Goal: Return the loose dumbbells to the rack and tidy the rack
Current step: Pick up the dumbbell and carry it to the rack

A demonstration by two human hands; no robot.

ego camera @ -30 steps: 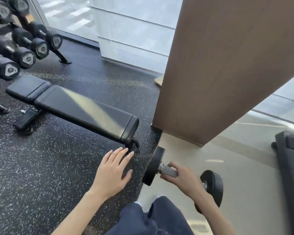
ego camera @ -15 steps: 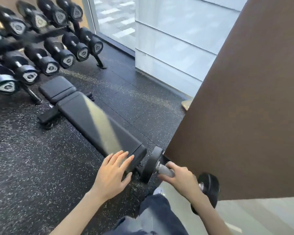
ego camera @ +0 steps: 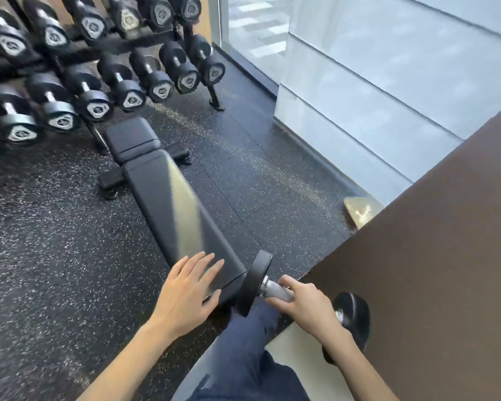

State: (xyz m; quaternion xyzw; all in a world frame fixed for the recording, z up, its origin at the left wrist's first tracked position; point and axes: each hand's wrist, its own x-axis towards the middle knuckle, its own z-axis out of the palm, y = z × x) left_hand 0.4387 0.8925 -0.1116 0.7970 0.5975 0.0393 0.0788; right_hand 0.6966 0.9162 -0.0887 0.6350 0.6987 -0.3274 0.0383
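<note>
My right hand (ego camera: pixel 307 306) grips the metal handle of a black round-headed dumbbell (ego camera: pixel 255 282), carried off the floor near the lower middle of the view. Its far head shows behind my wrist at the right. My left hand (ego camera: pixel 187 293) hovers with straight fingers over the near end of a black flat bench (ego camera: pixel 168 195); I cannot tell if it touches the pad. The dumbbell rack (ego camera: pixel 122 44) stands at the upper left, its two visible tiers filled with several black dumbbells.
A brown wall panel (ego camera: pixel 431 256) rises close on the right, beside the carried dumbbell. Glass panels (ego camera: pixel 373 76) run along the far side. The speckled rubber floor (ego camera: pixel 55 241) spreads left of the bench. My leg in dark trousers (ego camera: pixel 243 357) is below the dumbbell.
The view has swung toward the rack, which now fills the upper left. My right hand has carried the dumbbell off the pale floor to the bench's near end; my left hand now hovers over the pad.
</note>
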